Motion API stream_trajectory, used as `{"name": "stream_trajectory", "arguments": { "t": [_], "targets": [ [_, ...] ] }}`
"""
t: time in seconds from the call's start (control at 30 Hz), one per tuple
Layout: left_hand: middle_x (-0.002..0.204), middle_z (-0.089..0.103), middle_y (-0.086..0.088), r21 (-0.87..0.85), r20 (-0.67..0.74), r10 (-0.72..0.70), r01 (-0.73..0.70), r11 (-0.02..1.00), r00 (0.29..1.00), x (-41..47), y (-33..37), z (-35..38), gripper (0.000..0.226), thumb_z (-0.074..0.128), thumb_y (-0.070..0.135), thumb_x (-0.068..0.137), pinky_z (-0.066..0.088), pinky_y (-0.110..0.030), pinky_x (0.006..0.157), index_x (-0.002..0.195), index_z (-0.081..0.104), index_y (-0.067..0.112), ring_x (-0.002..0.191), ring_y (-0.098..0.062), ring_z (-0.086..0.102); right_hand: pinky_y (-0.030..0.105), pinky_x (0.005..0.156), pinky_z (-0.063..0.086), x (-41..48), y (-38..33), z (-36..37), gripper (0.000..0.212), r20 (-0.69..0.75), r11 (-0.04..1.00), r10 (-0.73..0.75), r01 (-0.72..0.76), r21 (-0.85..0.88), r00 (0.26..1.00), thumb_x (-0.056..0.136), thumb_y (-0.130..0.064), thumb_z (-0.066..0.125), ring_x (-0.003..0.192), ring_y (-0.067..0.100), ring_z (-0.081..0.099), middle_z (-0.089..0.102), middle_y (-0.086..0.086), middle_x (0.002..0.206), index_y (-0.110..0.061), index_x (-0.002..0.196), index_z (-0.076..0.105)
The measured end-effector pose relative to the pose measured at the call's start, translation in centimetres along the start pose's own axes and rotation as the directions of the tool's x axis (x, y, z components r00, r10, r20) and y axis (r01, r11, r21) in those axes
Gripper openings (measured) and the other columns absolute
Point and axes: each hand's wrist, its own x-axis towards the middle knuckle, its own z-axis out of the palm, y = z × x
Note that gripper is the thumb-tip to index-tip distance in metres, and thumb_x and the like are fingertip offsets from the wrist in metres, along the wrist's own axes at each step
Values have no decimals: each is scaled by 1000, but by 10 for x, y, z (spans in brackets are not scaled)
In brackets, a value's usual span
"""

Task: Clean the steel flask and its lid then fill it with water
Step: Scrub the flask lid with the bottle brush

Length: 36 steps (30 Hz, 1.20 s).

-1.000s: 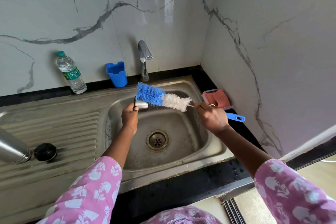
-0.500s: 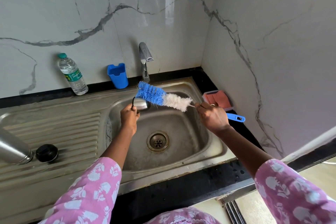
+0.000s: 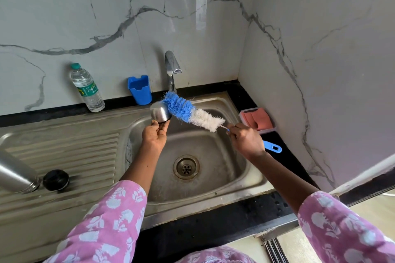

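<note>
Over sink (image 3: 235, 156) | left hand (image 3: 154, 134) is gripping lid (image 3: 160, 112), held up near tap (image 3: 171, 66) | right hand (image 3: 245, 140) is grasping brush (image 3: 201, 116), its blue bristles touching lid | flask (image 3: 15, 174) is lying on drainboard (image 3: 74, 151), left edge

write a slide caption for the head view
Over the sink, the left hand holds the steel lid while the right hand holds the blue-and-white bottle brush against it.
</note>
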Motion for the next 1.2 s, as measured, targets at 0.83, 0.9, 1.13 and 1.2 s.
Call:
{"name": "stream_trajectory", "arguments": {
  "t": [0.83, 0.9, 1.13, 1.2],
  "targets": [
    [95, 57, -9, 205, -105, 55, -32, 978, 993, 4, -6, 0, 18, 43, 2, 98, 43, -38, 98, 83, 50, 10, 123, -27, 50, 22, 29, 29, 3, -2, -4, 19, -25, 959, -170, 160, -236, 985, 68, -1, 67, 36, 26, 52, 54, 5, 61, -5, 86, 70],
    [98, 58, -11, 194, -104, 56, -35, 980, 993, 6, -5, 0, 17, 42, 2, 98, 44, -38, 96, 86, 52, 9, 125, -28, 49, 22, 29, 29, 3, -2, -4, 22, -31, 958, -193, 182, -221, 981, 73, -4, 55, 36, 26, 52, 54, 5, 61, -5, 89, 69],
    [125, 56, -13, 203, -124, 68, -41, 978, 990, 11, 3, -5, 20, 39, 0, 99, 43, -38, 101, 89, 54, 9, 115, -24, 55, 22, 30, 29, -6, 9, -12, 39, 9, 958, -176, 174, -226, 984, 52, 5, 80, 36, 24, 50, 54, 5, 60, -5, 87, 69],
    [104, 59, -6, 291, -108, 60, -27, 956, 992, 10, -3, -6, 25, 38, -1, 99, 43, -37, 102, 83, 52, 12, 97, -20, 58, 22, 30, 31, 0, 5, -12, 37, -3, 956, -182, 176, -233, 983, 52, 5, 79, 36, 26, 50, 54, 6, 60, -4, 87, 70]
  ]
}}
